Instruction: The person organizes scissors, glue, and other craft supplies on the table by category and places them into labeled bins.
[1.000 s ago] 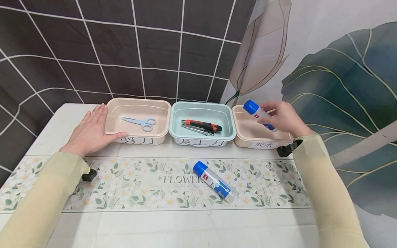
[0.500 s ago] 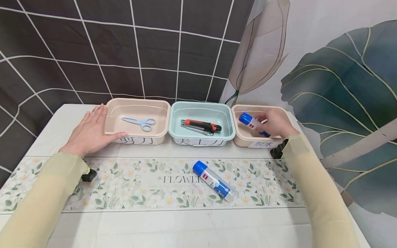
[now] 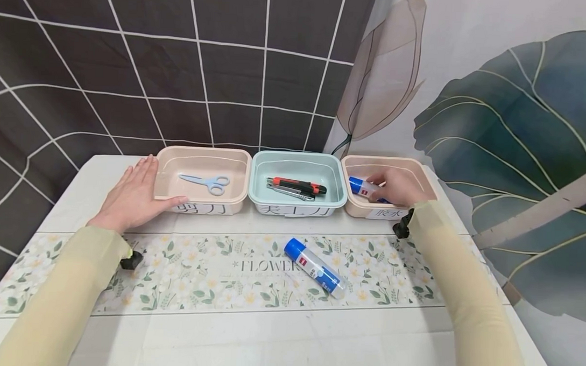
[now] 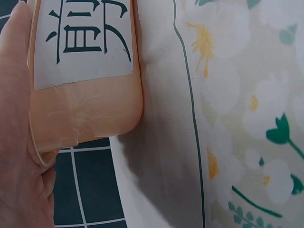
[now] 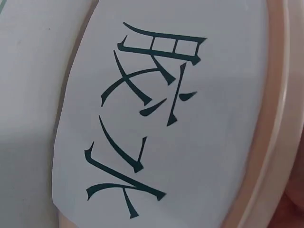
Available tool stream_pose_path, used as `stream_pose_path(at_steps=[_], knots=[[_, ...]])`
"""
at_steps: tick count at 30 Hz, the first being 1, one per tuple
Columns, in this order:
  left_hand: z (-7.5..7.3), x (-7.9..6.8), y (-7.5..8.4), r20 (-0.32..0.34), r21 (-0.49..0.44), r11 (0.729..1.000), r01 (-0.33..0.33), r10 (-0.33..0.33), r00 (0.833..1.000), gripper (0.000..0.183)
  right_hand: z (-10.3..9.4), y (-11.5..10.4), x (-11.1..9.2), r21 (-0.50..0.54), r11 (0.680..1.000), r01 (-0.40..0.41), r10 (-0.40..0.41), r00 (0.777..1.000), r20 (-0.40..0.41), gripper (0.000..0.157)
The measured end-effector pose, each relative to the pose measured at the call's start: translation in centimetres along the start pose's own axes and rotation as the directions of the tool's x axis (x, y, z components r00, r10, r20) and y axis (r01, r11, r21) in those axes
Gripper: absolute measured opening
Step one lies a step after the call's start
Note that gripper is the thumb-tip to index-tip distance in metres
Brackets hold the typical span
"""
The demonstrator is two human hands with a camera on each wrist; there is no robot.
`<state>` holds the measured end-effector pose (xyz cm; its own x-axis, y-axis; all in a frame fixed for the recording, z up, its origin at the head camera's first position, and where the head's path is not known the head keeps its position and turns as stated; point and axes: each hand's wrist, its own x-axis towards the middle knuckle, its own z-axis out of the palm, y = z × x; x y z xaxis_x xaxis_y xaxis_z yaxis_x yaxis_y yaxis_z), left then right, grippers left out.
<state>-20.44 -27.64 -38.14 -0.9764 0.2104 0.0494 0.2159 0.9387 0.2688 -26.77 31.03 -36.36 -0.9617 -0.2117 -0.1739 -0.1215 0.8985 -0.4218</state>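
My right hand (image 3: 397, 186) reaches into the right pink bin (image 3: 357, 208) and grips a blue-capped glue stick (image 3: 362, 186), which lies low inside; the fingers cover its far end. The right wrist view is mostly filled by that bin's label (image 5: 218, 118). My left hand (image 3: 132, 196) rests against the left side of the left pink bin (image 3: 204, 151), fingers straight, thumb along the front rim. Light-blue scissors (image 3: 209, 183) lie in this bin. A second, larger glue stick (image 3: 316, 267) lies slantwise on the table in front of the bins.
Between the pink bins stands a pale blue bin (image 3: 299, 157) with a red-and-black utility knife (image 3: 300, 185) and a silver one in it. All three bins stand in a row on the white table (image 3: 229, 342). A dark checked cloth (image 3: 162, 54) hangs behind.
My right hand has moved left and down with the glue stick, from above the right bin into it. The left hand and the glue stick on the table have stayed in place.
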Motion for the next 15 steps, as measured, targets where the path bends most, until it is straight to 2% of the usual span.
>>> stream_pose_path(at_steps=[8,11,15], knots=[[0.2,0.0,0.0,0.004,0.003,1.0,-0.001,0.001,1.0,0.123,-1.2,-0.6,-0.4,-0.009,1.0,-0.016,0.016,0.999,-0.046,0.05],[0.2,0.0,0.0,0.0,0.004,1.0,-0.002,0.002,1.0,0.123,-2.4,-1.3,-0.8,-0.002,1.0,0.022,-0.022,0.997,-0.079,0.052],[0.1,0.1,0.0,-0.003,0.005,1.0,-0.005,0.005,1.0,0.123,-4.1,-2.5,-1.8,0.06,0.995,0.079,-0.072,0.992,-0.1,0.053]])
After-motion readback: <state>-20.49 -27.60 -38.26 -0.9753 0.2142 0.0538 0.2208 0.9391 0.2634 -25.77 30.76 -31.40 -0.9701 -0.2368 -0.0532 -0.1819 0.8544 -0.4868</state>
